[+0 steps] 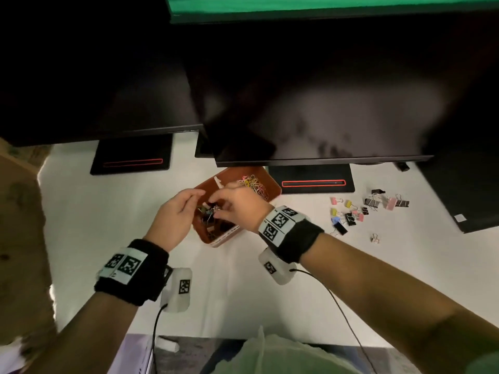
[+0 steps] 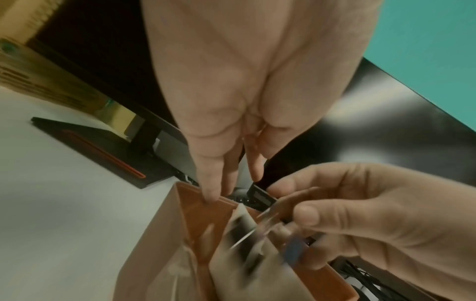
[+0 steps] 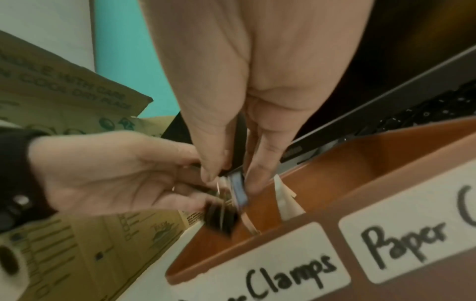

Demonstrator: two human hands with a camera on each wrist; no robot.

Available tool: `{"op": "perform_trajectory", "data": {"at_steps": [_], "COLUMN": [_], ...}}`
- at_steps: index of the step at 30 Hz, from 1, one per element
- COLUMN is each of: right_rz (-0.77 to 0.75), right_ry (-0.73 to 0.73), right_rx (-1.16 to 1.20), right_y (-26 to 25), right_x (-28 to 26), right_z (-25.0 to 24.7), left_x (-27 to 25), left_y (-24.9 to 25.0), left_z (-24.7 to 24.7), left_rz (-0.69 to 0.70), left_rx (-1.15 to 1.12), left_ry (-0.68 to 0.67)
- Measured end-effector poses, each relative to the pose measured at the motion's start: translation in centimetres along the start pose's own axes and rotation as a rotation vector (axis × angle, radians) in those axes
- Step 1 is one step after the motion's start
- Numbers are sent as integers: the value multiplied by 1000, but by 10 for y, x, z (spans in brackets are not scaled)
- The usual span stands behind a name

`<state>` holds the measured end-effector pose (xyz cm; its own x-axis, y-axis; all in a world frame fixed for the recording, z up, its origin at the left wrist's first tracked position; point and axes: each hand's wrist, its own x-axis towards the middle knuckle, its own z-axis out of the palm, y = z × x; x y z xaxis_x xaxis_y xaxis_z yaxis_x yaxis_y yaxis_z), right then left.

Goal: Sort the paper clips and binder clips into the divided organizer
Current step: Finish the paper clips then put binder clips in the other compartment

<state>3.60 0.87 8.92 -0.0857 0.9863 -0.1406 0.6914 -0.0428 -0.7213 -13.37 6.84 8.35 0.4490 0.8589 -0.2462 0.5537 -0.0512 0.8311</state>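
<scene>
A brown divided organizer [image 1: 209, 184] stands on the white table below the monitors. Its far compartment holds coloured paper clips [image 1: 252, 183]; its near one holds binder clips [image 1: 216, 228]. Both hands hover over the near compartment. My right hand [image 1: 216, 205] pinches a small bunch of binder clips, among them a blue one [image 3: 238, 189]. A blurred black clip [image 3: 221, 221] hangs just under it. My left hand [image 1: 195, 197] faces the right with fingers [image 2: 212, 183] stretched straight, tips by the organizer's rim [image 2: 224, 201]. Several loose binder clips [image 1: 370, 209] lie to the right.
Two dark monitors overhang the table; their stand bases [image 1: 132, 157] [image 1: 312, 180] flank the organizer. A cardboard box [image 1: 21, 225] stands at the left edge. Labels on the organizer's front [image 3: 283, 270] read "Clamps" and "Paper". Wrist-camera cables trail toward the table's front.
</scene>
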Motion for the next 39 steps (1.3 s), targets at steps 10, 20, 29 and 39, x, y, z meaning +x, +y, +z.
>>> {"op": "perform_trajectory", "data": {"at_steps": [10,20,29,39], "right_rz": [152,405,335,294], "right_ry": [113,-343,-255,-273], "right_rx": [-84,-337,-243,-290], "right_y": [88,151,163,170], "right_x": [-92,-178,-155,-138], "right_z": [-42,-14,-7,-13], "left_x": [-28,-26,-16,-11], "left_y": [29,-8,-25,-21], "left_z": [72,177,187,186], "left_rz": [402,350,273,180], "left_rx": [158,669,424,371], "left_ry": [-217,-584,-450,-408]}}
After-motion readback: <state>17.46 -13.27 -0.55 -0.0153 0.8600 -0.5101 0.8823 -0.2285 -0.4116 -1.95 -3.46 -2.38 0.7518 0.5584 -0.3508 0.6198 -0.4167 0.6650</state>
